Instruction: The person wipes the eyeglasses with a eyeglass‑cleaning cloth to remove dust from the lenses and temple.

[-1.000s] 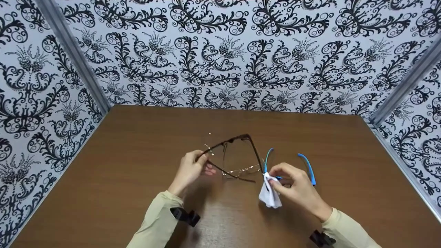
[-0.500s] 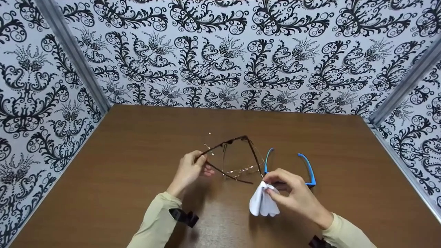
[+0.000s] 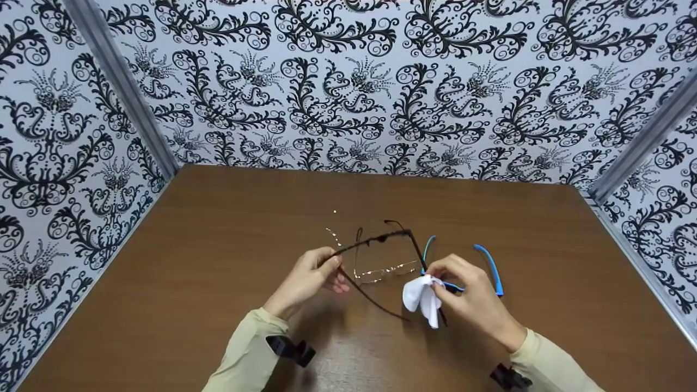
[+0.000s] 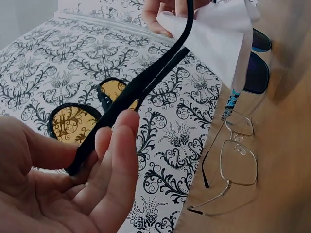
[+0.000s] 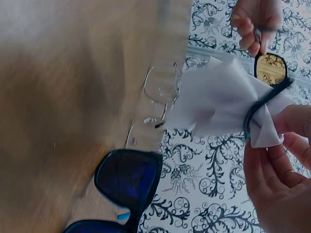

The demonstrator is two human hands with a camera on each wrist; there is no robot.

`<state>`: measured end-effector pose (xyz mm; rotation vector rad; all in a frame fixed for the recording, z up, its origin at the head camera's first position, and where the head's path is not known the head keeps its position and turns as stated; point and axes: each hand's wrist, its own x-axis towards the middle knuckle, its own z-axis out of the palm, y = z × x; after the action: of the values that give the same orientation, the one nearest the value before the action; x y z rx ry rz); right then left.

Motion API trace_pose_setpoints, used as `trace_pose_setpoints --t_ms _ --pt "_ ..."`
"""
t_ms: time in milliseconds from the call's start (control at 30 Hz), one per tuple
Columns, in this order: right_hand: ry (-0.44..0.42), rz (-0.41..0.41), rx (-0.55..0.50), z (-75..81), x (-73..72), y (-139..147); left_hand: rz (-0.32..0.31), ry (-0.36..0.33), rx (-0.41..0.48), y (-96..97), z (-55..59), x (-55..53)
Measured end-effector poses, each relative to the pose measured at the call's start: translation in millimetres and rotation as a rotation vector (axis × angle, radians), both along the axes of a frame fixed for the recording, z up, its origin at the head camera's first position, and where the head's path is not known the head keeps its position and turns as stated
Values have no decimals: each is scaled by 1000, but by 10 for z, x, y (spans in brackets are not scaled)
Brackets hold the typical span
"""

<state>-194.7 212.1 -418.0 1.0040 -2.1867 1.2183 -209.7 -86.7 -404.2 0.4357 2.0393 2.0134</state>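
Note:
My left hand (image 3: 307,277) pinches a pair of dark-framed glasses (image 3: 381,238) at one front corner, near the hinge. Yellow-tinted lenses (image 4: 73,125) show in the left wrist view, and both temple arms are unfolded. With thumb and fingers my right hand (image 3: 471,294) pinches a white cloth (image 3: 418,294), folded around the other temple arm. The tip of that arm pokes out below the cloth in the head view. The glasses are held up over the table, overlapping a pair of thin wire-rimmed glasses (image 3: 387,270) that lies unfolded behind them.
Blue-armed sunglasses (image 3: 491,267) with dark lenses (image 5: 129,177) lie unfolded on the brown wooden table (image 3: 245,212), just beyond my right hand. Patterned black-and-white panels (image 3: 359,87) enclose the back and sides. Camera bands (image 3: 291,350) sit on both wrists.
The cloth and right hand slid down the temple arm toward its end, then came back up it, so the tip now shows below. The dark-framed glasses have tipped and come lower, nearer me.

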Motion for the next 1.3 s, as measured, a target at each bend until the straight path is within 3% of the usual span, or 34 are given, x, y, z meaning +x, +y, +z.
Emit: trace_pose_setpoints --t_ms 267,700,933,1300 --pt "75 -62 82 72 -139 77 -107 -16 -14 -3 -34 35" --pt "102 -91 128 133 -309 55 -205 -14 -121 64 -52 104" --pt "126 -78 165 141 -316 70 -207 -48 -128 81 -56 109" --pt "246 -36 357 94 -189 123 -164 -107 -93 70 -67 85"
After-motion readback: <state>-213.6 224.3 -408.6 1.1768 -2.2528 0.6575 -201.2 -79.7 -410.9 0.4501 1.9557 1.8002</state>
